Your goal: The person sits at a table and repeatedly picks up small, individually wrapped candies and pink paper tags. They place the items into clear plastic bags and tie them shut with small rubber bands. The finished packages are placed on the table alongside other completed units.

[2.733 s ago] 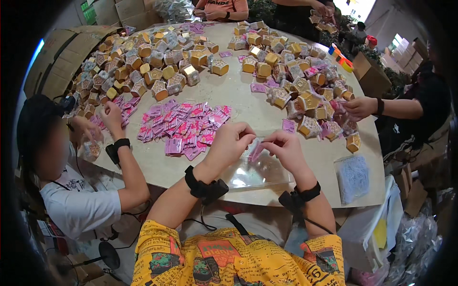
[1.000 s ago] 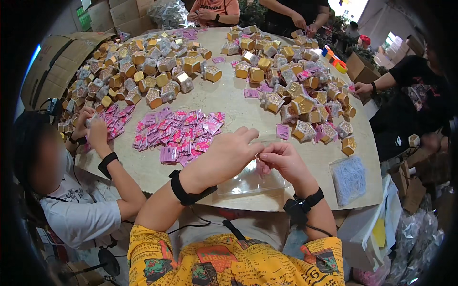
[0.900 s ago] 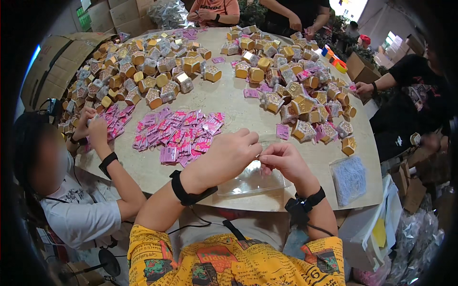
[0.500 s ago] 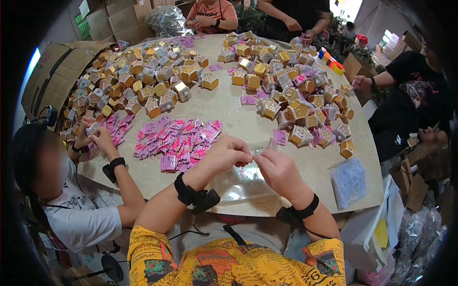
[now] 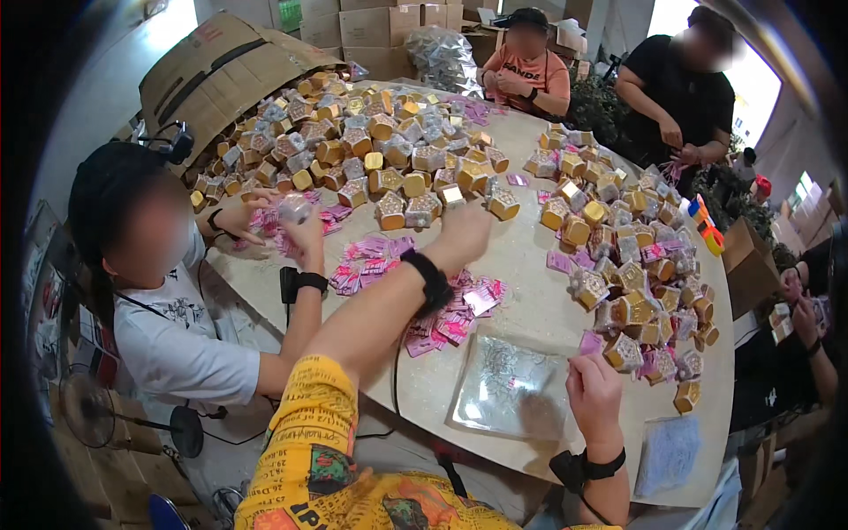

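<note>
My left hand [image 5: 465, 237] is stretched out over the table, at the near edge of the left heap of gold house-shaped boxes [image 5: 424, 210]. Its fingers are blurred, so whether it touches a box cannot be made out. Below my left forearm lies a pile of pink printed tags [image 5: 450, 322]. My right hand [image 5: 595, 393] is closed in a pinch beside a flat stack of clear plastic bags [image 5: 512, 389]. What it pinches, if anything, is too small to make out. A pink tag [image 5: 591, 342] lies just beyond its fingertips.
Another heap of wrapped gold boxes [image 5: 636, 305] covers the table's right side. A light-blue bundle [image 5: 669, 452] lies at the near right edge. At my left a co-worker [image 5: 168, 291] handles a wrapped item over pink tags. Other people stand around the far side; orange tape [image 5: 709, 237] sits at the right.
My hands were together above the clear bags; now my left hand has gone forward to the left heap. My right hand stays near the bags. The view has turned left.
</note>
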A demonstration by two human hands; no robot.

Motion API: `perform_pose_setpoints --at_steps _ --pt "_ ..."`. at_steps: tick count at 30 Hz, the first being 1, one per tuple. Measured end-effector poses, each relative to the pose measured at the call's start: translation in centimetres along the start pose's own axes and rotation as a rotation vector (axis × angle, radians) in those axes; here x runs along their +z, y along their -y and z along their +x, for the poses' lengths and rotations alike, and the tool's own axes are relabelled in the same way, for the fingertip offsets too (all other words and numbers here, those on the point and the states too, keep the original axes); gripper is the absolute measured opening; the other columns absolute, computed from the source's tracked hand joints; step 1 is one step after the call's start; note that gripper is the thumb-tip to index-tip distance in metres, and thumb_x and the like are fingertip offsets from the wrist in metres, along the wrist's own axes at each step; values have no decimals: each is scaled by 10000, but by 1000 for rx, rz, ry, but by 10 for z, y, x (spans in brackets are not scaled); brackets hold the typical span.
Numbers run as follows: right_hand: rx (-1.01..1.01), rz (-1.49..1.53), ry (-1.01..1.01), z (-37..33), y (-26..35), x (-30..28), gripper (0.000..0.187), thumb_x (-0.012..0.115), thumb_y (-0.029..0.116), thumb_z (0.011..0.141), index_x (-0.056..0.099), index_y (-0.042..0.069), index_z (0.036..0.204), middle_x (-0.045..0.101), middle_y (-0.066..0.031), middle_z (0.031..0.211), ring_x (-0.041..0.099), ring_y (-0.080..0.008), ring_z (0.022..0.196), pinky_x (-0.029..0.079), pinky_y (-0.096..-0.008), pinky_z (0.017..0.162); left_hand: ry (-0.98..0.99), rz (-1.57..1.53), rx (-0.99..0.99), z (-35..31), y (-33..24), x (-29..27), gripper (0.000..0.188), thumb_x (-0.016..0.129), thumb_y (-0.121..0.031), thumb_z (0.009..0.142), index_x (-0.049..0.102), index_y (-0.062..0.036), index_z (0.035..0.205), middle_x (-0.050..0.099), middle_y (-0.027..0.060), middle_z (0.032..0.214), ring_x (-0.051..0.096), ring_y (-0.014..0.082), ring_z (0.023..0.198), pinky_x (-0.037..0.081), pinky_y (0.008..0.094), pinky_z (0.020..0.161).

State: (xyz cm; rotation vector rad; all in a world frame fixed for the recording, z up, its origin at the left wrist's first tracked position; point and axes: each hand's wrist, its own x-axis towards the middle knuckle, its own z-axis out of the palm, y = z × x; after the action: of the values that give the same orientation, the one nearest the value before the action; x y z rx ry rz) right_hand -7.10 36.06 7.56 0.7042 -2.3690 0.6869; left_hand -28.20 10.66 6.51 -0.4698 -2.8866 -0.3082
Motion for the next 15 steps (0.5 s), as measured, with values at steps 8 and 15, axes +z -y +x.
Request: perform_pose_setpoints --at_steps 8,15 --pt "72 14 31 -4 1 -7 187 643 -66 684 588 3 849 566 -137 716 575 -303 613 462 -371 534 -296 365 45 71 80 87 272 581 -170 793 610 -115 1058 512 171 1134 505 365 1102 495 435 823" --pt "168 80 61 -12 -1 -11 148 625 -60 712 586 -1 842 571 -139 725 577 -300 618 463 -363 543 -228 265 -59 63 79 57 214 575 -174 800 619 -118 1002 506 165 1109 547 377 996 487 469 800"
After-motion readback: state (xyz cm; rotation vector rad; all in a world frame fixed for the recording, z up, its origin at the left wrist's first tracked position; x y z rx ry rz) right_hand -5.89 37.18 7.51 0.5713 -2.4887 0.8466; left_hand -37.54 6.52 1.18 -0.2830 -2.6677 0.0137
